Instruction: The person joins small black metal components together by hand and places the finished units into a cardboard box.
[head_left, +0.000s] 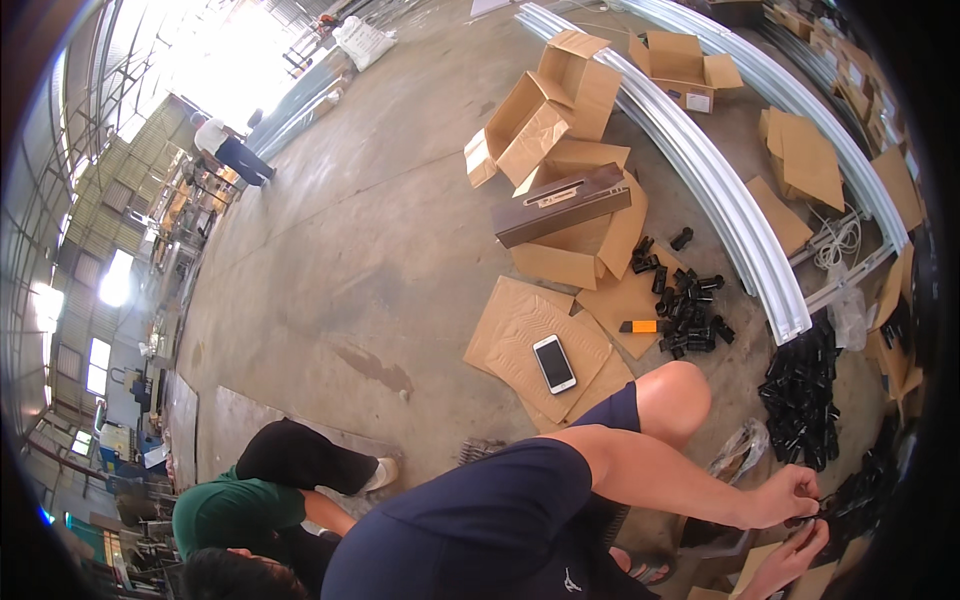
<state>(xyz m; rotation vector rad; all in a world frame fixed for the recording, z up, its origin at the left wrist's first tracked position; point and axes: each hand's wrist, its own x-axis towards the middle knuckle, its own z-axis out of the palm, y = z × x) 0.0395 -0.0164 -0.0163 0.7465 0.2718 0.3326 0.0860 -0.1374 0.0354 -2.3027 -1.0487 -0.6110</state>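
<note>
Head camera view, wide and curved at its rim, over a workshop floor. At far left, a standing person in a white top [228, 148] is well off, and a co-worker in green [238, 510] crouches nearer. Toward the middle, a white phone [554, 364] lies on flat cardboard [505, 322] near the wearer's bent knee [675, 395]; a careless shift of the leg could knock it. Next, an orange-and-black tool [643, 326] lies beside loose black fittings [690, 300]. At lower right, the left hand [780, 497] appears above the right hand [787, 565], with a small dark piece [797, 522] between them. The left fingers curl inward and seem to pinch it; the right fingers reach toward it, slightly bent, but whether they grip it I cannot tell. So slight a hold could slip, and a dropped piece would be hard to pick out near the black heap [803, 400]. Fingers cover much of the piece, so which way it points, and how its long axis runs, cannot be made out.
</note>
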